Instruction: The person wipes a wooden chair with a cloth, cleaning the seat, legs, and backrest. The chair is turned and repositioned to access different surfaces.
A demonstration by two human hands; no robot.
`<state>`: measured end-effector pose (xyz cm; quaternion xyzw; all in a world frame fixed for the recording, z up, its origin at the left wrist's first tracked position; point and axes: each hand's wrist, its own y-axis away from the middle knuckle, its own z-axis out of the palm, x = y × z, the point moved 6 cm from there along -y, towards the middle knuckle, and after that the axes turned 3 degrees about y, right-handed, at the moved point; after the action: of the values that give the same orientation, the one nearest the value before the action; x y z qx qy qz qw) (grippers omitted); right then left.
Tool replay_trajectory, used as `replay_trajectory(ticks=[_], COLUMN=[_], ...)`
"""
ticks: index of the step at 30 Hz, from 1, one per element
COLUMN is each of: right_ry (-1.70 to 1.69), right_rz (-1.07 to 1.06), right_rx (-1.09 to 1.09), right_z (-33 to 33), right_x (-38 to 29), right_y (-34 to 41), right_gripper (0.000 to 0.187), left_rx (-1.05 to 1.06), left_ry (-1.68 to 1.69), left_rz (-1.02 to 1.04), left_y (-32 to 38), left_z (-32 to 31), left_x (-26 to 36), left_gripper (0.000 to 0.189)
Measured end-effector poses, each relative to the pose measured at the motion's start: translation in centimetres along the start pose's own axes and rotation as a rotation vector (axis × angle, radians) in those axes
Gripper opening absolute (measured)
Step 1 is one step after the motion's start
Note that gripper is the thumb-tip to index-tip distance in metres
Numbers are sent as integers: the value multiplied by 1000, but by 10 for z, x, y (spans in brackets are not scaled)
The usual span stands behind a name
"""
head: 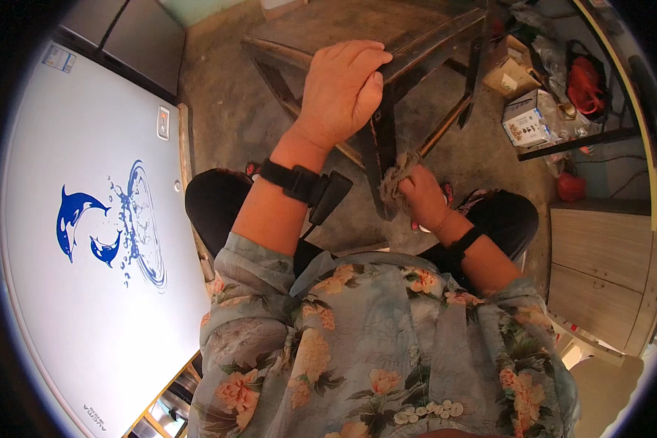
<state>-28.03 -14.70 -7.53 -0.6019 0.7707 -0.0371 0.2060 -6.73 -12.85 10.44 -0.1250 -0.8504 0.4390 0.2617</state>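
Note:
A dark wooden table (432, 41) with worn edges stands before me, one corner pointing towards me. My left hand (342, 90) rests on that near corner, its fingers bent over the edge; whether they grip it is hard to tell. Lower and to the right, my right hand (424, 197) is closed on a crumpled grey-brown cloth (398, 178). The cloth lies against the near table leg (380, 164), below the corner. Part of that leg is hidden behind the cloth. Both of my wrists wear black straps, the left one with a black device on it.
At the left is a white chest freezer (115, 219) with blue dolphin pictures. Cardboard boxes (512, 68) and a red plastic bag (586, 85) lie at the upper right. A wooden cabinet (602, 263) stands at the right. My knees are on both sides of the table leg.

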Motion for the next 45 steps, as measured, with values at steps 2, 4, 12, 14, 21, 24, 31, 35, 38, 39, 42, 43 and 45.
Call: replay_trajectory(ticks=[2, 4, 12, 14, 21, 24, 31, 35, 38, 39, 42, 43, 45], right_ry=[36, 12, -54, -131, 72, -36, -35, -94, -121, -163, -126, -102, -84], right_rz=[34, 49, -7, 77, 346, 151, -21, 113, 455, 596, 843, 675, 549], right_rx=[-78, -112, 430, 496, 743, 649, 266, 503, 586, 585, 573, 617, 616], right_z=[2, -8, -129, -141, -155, -145, -120, -132, -145, -145, -142, -146, -140], right_x=[-2, -7, -16, 6, 80, 34, -43, 18, 111, 140, 186, 176, 139], right_y=[8, 0, -118, -140, -154, -141, -108, -120, -137, -138, -135, -139, -133], right_gripper=[36, 34, 40, 45, 34, 31, 31, 29, 35, 38, 39, 38, 36], left_rx=[21, 16, -9, 44, 8, 20, 13, -32, -34, -35, -47, -46, -48], left_ry=[31, 65, 434, 355, 254, 238, 273, 233, 171, 172, 211, 228, 215], left_rz=[-6, -35, -303, -297, -214, -228, -232, -261, -278, -282, -315, -333, -340], left_y=[-2, -5, -7, -5, -8, -7, -5, -7, -7, -8, -8, -8, -8], left_z=[0, -1, 0, -3, 2, 4, 6, 8, 6, 6, 5, 5, 5], left_x=[-1, -3, -18, -16, -18, -19, -20, -19, -15, -13, -11, -11, -12], left_gripper=[24, 23, 43, 45, 50, 50, 49, 47, 43, 42, 40, 40, 40])
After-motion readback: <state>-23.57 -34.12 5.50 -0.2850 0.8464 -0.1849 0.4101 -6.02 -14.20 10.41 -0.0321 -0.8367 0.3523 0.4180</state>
